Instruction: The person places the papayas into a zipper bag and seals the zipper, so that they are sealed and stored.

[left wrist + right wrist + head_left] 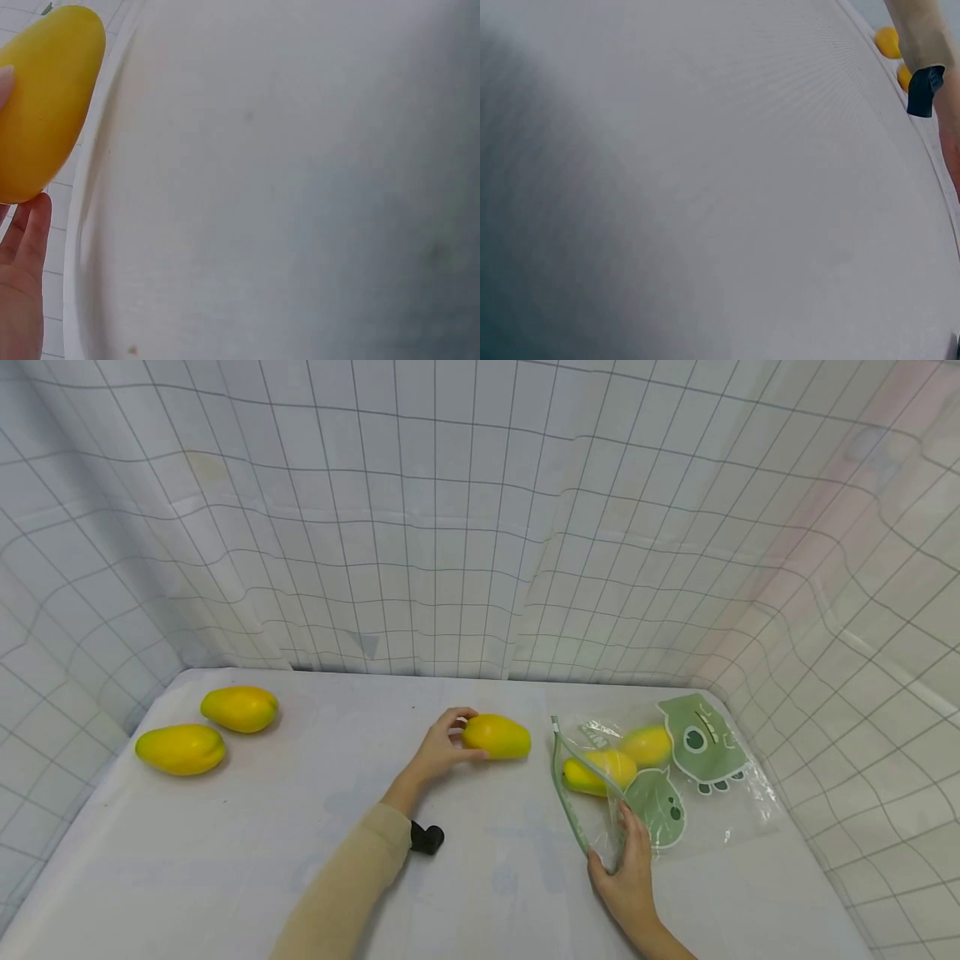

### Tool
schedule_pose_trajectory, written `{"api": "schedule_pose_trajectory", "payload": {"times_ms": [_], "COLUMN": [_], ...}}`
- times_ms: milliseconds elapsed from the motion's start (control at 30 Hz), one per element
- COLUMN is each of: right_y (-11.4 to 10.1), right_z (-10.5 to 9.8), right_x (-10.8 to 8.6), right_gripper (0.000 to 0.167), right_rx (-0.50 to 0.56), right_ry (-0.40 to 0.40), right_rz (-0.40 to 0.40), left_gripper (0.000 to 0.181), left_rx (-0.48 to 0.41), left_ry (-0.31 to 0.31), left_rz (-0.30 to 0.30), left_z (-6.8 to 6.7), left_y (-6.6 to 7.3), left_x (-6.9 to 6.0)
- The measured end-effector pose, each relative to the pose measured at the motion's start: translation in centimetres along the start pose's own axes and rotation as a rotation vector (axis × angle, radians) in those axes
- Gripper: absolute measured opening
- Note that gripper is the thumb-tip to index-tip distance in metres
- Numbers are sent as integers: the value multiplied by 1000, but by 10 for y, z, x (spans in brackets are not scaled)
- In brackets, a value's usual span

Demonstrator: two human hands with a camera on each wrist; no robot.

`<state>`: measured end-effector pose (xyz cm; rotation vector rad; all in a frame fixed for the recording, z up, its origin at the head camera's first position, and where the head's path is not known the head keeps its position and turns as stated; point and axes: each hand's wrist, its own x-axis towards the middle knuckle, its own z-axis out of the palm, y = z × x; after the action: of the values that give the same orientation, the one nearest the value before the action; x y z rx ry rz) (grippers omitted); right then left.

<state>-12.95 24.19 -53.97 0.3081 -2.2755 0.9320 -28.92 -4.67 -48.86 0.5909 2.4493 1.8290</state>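
Note:
My left hand [442, 745] grips a yellow mango [498, 737] with a greenish tip, thumb on the near side and fingers around its back end. In the left wrist view that mango [49, 105] fills the upper left corner, fingertips at its lower end. A clear zip bag [600, 827] with green cartoon prints lies on the right, its green-edged mouth parted toward the left. My right hand [632, 877] holds the bag's mouth at its near corner. Inside the bag lie two mangoes, the front mango [600, 770] and the rear mango [647, 747].
Two more mangoes lie at the far left, one mango [240, 708] behind the other mango [180, 749]. A black strap piece [427, 839] shows by the left sleeve [352, 868]. Gridded white curtains [450, 527] enclose the white-covered table [225, 860] at the back and sides.

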Motion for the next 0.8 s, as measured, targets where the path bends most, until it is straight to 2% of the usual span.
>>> {"api": "schedule_pose_trajectory", "payload": {"times_ms": [100,200,400,633,800], "right_y": [0,0,0,0,0], "right_z": [0,0,1,1,1], "right_x": [0,0,0,0,-1], "right_gripper": [91,91,92,92,92], "right_rx": [0,4,4,8,11], "right_ry": [-3,-7,-8,-7,-8], "right_rz": [6,17,28,35,35], "left_gripper": [61,61,60,58,57], "left_rx": [-21,-12,-13,-9,-20], "left_ry": [-13,-33,-77,-107,-132], "left_rz": [1,14,20,86,109], "left_z": [2,5,13,25,32], "left_y": [17,24,32,38,41], "left_x": [-7,-11,-16,-21,-21]}}
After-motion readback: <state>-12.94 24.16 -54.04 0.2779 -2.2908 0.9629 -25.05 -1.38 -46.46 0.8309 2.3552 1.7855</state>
